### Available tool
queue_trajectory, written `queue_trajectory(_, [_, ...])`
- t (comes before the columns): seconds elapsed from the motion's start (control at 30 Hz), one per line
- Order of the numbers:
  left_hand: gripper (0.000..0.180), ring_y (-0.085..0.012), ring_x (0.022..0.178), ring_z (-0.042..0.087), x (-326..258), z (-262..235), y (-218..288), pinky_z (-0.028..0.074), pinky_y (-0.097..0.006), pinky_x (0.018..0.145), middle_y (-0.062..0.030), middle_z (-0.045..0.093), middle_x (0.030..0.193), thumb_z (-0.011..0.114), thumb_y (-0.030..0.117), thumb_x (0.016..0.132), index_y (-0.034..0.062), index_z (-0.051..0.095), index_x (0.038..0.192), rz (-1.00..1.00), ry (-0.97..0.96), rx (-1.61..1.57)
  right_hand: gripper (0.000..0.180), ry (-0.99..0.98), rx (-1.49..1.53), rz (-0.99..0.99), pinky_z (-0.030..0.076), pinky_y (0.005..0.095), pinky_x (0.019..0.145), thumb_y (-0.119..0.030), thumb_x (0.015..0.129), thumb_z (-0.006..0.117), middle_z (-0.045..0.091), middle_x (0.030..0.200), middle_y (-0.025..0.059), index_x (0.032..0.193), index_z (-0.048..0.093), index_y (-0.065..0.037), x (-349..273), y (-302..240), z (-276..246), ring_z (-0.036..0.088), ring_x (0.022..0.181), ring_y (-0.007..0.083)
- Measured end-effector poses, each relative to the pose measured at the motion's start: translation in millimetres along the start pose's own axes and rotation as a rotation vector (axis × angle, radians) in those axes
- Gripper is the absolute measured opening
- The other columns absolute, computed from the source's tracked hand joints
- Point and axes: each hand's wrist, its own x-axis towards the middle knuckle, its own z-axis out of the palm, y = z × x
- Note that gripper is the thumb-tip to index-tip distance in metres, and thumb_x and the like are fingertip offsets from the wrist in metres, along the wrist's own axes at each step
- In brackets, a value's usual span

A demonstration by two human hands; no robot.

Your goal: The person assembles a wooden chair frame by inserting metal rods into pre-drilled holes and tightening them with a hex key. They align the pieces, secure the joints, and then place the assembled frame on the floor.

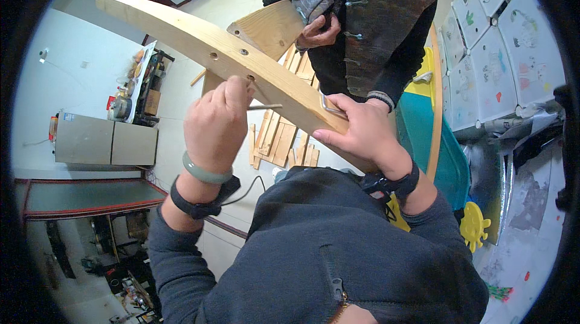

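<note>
Left hand (214, 118) pinching metal rod (267, 106), fingertips (235, 89) by hole (251, 77) in board (281, 86); right hand (365, 130) gripping board. White cabinet (490, 64) right of its fingers (340, 102), contents hidden.

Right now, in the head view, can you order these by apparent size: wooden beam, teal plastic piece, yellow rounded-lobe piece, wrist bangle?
1. Wooden beam, though it is near the camera
2. Teal plastic piece
3. Yellow rounded-lobe piece and wrist bangle: too alike to rank
</note>
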Motion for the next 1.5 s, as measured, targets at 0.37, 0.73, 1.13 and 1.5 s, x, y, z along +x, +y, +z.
queue_trajectory(0.37, [0.021,-0.0248,0.06,0.064,2,0,0,0.049,-0.035,0.049,-0.0069,0.065,0.073,0.062,0.029,0.089,0.0103,0.052,0.086,-0.113,-0.083,-0.133,0.059,0.012,0.027,0.025,0.05,0.0424,0.068,-0.058,0.073,0.069,0.068,0.088,0.0146,0.107,0.062,-0.01,0,-3,1,0.067,0.078,0.0326])
queue_trajectory(0.73, [0.025,-0.0223,0.052,0.061,7,-4,-3,0.045,-0.033,0.047,-0.0058,0.057,0.059,0.058,0.033,0.094,0.0115,0.051,0.083,0.079,-0.096,0.156,0.065,0.023,-0.003,0.019,0.045,0.0377,0.071,-0.061,0.071,0.069,0.07,0.087,0.0114,0.115,0.063,-0.013,-1,1,2,0.067,0.076,0.0279])
queue_trajectory(1.13, [0.022,-0.017,0.046,0.058,14,-5,-18,0.045,-0.029,0.044,-0.007,0.06,0.058,0.057,0.031,0.095,0.0097,0.058,0.091,-0.205,-0.341,-0.53,0.061,0.02,0.041,0.026,0.051,0.0436,0.068,-0.058,0.074,0.069,0.067,0.08,0.0182,0.109,0.062,-0.008,-2,1,4,0.066,0.076,0.0346])
queue_trajectory(1.5, [0.015,-0.0118,0.053,0.06,22,-10,-36,0.047,-0.027,0.046,-0.0006,0.056,0.059,0.064,0.022,0.086,0.0127,0.054,0.079,0.531,-0.142,0.333,0.063,0.046,-0.005,0.037,0.044,0.0363,0.067,-0.06,0.073,0.069,0.069,0.08,0.0109,0.112,0.063,-0.012,-4,-1,6,0.066,0.069,0.0255])
